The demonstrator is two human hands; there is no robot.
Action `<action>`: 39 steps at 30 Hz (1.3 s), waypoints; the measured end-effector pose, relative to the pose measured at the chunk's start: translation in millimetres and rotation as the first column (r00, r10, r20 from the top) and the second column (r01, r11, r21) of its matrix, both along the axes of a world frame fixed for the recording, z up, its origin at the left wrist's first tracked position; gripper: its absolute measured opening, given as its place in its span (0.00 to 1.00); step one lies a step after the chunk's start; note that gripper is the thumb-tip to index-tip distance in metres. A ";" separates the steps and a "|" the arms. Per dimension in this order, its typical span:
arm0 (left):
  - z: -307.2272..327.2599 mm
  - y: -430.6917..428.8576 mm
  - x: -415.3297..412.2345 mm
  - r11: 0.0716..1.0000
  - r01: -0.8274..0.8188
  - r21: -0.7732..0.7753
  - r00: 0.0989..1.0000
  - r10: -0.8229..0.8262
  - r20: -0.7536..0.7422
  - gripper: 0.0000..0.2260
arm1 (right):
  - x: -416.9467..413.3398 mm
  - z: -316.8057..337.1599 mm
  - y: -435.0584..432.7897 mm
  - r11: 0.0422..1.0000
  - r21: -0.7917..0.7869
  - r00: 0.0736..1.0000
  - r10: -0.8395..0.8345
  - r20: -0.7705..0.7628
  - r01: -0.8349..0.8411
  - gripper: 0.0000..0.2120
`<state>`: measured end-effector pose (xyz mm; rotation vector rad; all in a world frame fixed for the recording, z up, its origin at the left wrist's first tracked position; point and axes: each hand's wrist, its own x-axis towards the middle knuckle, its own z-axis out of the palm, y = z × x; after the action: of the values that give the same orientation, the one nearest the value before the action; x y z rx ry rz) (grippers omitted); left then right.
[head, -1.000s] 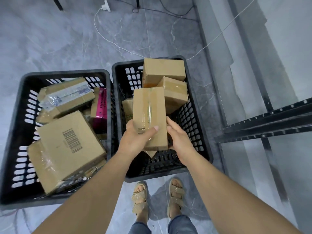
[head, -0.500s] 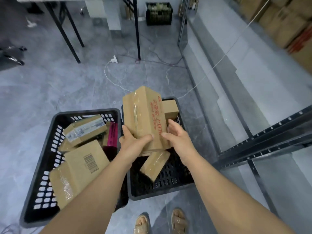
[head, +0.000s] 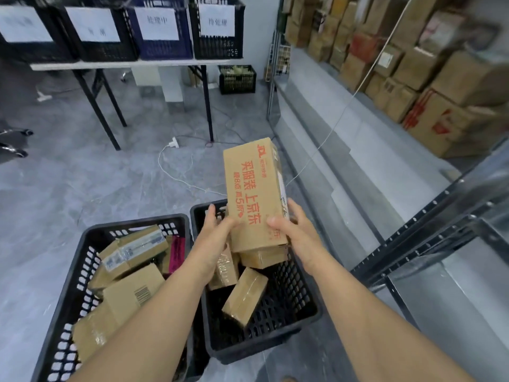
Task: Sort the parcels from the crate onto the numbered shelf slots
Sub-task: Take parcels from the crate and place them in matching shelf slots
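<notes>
Grey marbled floor (head: 82,188) spreads around you. Nearest you, the right crate (head: 311,312), black with slotted walls, sits on it under your forearms. Several small brown taped parcels (head: 245,296) lie tumbled inside it, one tilted on an edge. Just beside this crate's left wall stands the left crate (head: 68,285), also black, packed with more brown boxes and one pink packet (head: 175,255).

Above the right crate's far end, both your hands grasp the tall parcel (head: 252,188). Your left hand (head: 213,235) curls round its lower left edge, thumb pressed on the front face, fingers behind. Your right hand (head: 296,232) wraps its lower right edge, thumb on the front, fingers round the side. The tall parcel is a brown carton held upright, with large red Chinese print running down its front and a pale label partly showing on its right side.

Right of the crate rises a dark metal shelf frame (head: 440,221) with perforated rails. Beyond the crate a white plug and cable (head: 173,143) lie on the floor. Further off, a table (head: 124,64) carries four dark labelled bins (head: 217,28). Far right of the crate, brown cartons (head: 440,78) stand stacked.
</notes>
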<state>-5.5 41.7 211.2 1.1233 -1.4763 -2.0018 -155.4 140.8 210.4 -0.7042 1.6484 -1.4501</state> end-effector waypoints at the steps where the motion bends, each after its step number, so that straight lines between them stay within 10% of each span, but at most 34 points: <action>1: 4.1 2.8 -3.4 0.998 0.037 -0.051 0.999 -0.035 0.040 0.44 | 1.0 4.1 1.3 0.999 -0.013 0.995 -0.051 -0.090 0.050 0.28; 5: 18.9 18.7 -22.2 0.962 0.182 -0.203 0.983 -0.175 0.051 0.45 | 7.6 12.1 7.9 0.958 0.186 0.851 -0.093 -0.518 0.218 0.49; 9: 19.8 23.3 -35.8 0.962 0.151 -0.227 0.988 -0.143 0.055 0.47 | 17.6 20.5 24.6 0.944 0.199 0.735 -0.061 -0.676 0.262 0.50; 13: 20.9 22.0 -34.0 0.969 0.186 -0.164 0.982 -0.191 -0.015 0.28 | 10.3 34.8 51.7 0.979 0.147 0.851 -0.046 -0.523 0.143 0.51; 19: 26.7 35.2 -37.8 0.902 0.431 0.009 0.886 -0.421 -0.195 0.41 | -15.2 48.2 115.4 0.995 0.002 0.993 -0.098 -0.071 0.098 0.52; 39: 95.6 282.2 -96.6 0.501 0.831 -0.242 0.432 -0.855 -0.287 0.37 | 46.4 116.2 400.9 0.802 -0.100 0.750 -0.589 -0.303 0.589 0.43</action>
<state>-102.1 324.0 306.8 -0.2143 -2.0852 -2.5298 -109.1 541.7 326.6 -0.4387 2.2702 -1.8391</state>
